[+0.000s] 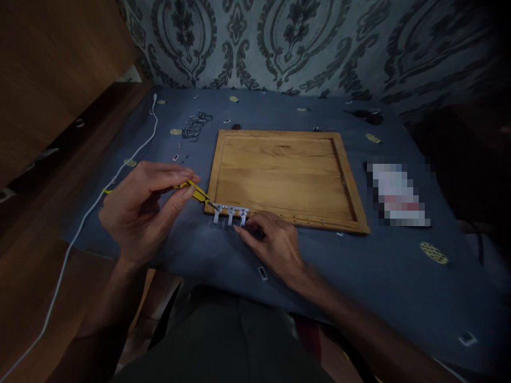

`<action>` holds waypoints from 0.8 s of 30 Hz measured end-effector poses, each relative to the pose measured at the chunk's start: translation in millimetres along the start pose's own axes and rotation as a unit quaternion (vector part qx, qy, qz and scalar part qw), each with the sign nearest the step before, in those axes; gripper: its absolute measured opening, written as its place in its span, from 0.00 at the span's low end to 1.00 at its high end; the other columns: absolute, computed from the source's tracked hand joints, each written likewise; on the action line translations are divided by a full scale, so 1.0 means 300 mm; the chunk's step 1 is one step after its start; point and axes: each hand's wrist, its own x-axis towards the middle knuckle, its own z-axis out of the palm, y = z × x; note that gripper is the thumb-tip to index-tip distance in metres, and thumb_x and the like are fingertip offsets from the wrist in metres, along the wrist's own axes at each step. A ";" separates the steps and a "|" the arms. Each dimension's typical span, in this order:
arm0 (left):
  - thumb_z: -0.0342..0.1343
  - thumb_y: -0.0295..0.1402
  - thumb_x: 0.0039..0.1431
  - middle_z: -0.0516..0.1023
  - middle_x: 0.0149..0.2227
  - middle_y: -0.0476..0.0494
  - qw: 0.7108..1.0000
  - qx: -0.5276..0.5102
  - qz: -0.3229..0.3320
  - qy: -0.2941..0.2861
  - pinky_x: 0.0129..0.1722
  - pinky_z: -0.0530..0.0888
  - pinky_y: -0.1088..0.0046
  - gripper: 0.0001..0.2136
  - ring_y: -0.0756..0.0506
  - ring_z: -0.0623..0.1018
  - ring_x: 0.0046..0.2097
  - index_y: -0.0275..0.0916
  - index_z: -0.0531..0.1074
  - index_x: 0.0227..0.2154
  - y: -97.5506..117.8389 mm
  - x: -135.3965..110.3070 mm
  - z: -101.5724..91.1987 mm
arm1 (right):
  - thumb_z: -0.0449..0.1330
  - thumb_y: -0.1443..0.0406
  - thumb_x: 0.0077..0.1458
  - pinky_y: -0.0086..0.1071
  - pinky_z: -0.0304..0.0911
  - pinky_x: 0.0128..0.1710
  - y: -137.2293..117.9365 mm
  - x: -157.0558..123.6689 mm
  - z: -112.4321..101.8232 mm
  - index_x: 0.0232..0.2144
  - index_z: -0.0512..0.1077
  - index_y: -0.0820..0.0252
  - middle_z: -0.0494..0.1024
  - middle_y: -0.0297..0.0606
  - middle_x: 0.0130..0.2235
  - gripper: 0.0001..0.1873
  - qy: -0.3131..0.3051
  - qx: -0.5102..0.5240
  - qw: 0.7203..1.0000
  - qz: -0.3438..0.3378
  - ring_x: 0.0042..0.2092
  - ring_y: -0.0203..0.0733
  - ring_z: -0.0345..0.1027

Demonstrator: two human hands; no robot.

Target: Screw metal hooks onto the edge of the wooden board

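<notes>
My left hand [146,207] is closed in a pinch round a yellow-handled screwdriver [195,190]. The screwdriver slants down to the right, its tip at the left end of a silver metal hook rail [230,209]. This rail has three hooks and lies along the near edge of a wooden framed board [279,175], at its left corner. With thumb and fingers closed, my right hand [273,242] grips the right end of the rail. The fingertips there are partly hidden. Small dark holes dot the board's near edge right of that hand.
Metal hooks [195,126] lie in a group on the blue patterned cloth [339,292], with tiny screws [183,158] nearby. A white cable [82,223] runs down the left side. At the back right sits a dark object [367,114]; a blurred-out item [399,194] lies right of the board.
</notes>
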 end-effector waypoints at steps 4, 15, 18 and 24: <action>0.68 0.21 0.59 0.85 0.39 0.50 1.000 0.004 -0.008 0.006 0.40 0.83 0.64 0.13 0.45 0.85 0.40 0.46 0.81 0.42 -0.014 -0.013 -0.009 | 0.62 0.58 0.66 0.32 0.64 0.32 -0.004 -0.008 0.017 0.30 0.74 0.57 0.79 0.36 0.28 0.13 0.018 0.011 1.000 0.010 0.29 0.40 0.73; 0.68 0.24 0.60 0.85 0.40 0.49 1.000 0.002 -0.023 0.018 0.39 0.84 0.63 0.11 0.45 0.85 0.40 0.47 0.81 0.42 -0.028 -0.026 0.001 | 0.60 0.62 0.65 0.32 0.61 0.30 -0.011 -0.009 0.014 0.27 0.75 0.56 0.76 0.33 0.24 0.13 0.033 0.015 0.999 -0.003 0.26 0.38 0.69; 0.68 0.23 0.59 0.85 0.40 0.50 0.999 0.003 -0.029 0.016 0.40 0.84 0.63 0.12 0.45 0.85 0.40 0.47 0.81 0.42 -0.024 -0.026 -0.002 | 0.61 0.62 0.64 0.31 0.60 0.30 -0.012 -0.007 0.016 0.26 0.74 0.56 0.76 0.33 0.23 0.13 0.038 0.018 0.999 -0.008 0.25 0.38 0.69; 0.68 0.25 0.61 0.84 0.39 0.52 0.999 0.020 -0.030 0.011 0.39 0.84 0.64 0.12 0.46 0.85 0.40 0.50 0.80 0.43 -0.023 -0.026 -0.005 | 0.58 0.61 0.66 0.32 0.62 0.29 -0.013 -0.006 0.019 0.26 0.74 0.55 0.76 0.33 0.23 0.15 0.033 -0.001 0.999 0.001 0.25 0.38 0.70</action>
